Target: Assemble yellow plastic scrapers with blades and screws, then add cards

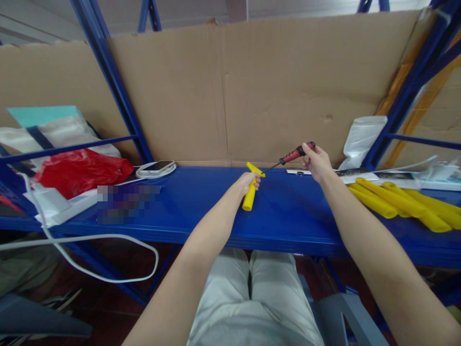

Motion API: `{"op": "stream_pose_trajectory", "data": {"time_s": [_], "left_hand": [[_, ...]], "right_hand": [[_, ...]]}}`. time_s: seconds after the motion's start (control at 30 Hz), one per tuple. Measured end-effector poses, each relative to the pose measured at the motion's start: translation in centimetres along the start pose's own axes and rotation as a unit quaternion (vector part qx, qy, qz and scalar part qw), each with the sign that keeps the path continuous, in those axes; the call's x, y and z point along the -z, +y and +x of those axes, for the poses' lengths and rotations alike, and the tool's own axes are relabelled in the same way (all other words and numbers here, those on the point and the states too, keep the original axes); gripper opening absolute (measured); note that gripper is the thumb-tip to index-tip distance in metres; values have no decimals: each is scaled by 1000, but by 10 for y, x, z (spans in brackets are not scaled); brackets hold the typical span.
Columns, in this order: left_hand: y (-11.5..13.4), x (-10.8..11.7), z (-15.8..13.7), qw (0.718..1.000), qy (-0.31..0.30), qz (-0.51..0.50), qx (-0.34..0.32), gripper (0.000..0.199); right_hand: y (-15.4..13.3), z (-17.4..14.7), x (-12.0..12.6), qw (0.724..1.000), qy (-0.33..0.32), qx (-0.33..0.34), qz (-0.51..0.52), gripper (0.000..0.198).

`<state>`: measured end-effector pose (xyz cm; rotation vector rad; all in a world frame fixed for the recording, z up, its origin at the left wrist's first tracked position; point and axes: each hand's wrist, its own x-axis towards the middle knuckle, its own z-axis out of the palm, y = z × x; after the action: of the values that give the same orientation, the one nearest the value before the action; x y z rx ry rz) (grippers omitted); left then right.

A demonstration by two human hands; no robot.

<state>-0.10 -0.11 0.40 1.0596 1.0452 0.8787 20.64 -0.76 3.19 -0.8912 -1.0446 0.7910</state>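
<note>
My left hand (249,182) is closed around a yellow T-shaped plastic piece (248,201), whose round tube end points toward me over the blue table. In my right hand (316,160) is a screwdriver (293,154) with a red and black handle, gripped near the handle's end. Its dark shaft slants down to the left, and the tip meets the crosspiece of the yellow part. Whether a screw sits under the tip is too small to tell.
Several yellow tubes (403,202) lie at the right on the blue table (201,202). A white plastic bag (363,139) leans at the back right. Leftward are a phone (158,166) on a coiled white cable, a red bag (84,170) and a white power strip (72,206). Cardboard (281,86) stands behind.
</note>
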Motion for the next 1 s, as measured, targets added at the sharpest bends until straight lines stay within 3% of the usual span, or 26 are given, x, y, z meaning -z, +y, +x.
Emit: {"op": "stream_pose_trajectory", "data": {"time_s": [0.27, 0.73, 1.0], "left_hand": [[-1, 0, 3, 1000, 9, -16, -14, 16], [1, -3, -3, 1000, 9, -20, -7, 16], [-1, -5, 0, 999, -18, -18, -24, 17]], "right_hand": [[-7, -4, 0, 999, -51, -11, 3, 40], [7, 2, -2, 998, 43, 34, -1, 50], [5, 2, -3, 991, 135, -12, 10, 38]]}}
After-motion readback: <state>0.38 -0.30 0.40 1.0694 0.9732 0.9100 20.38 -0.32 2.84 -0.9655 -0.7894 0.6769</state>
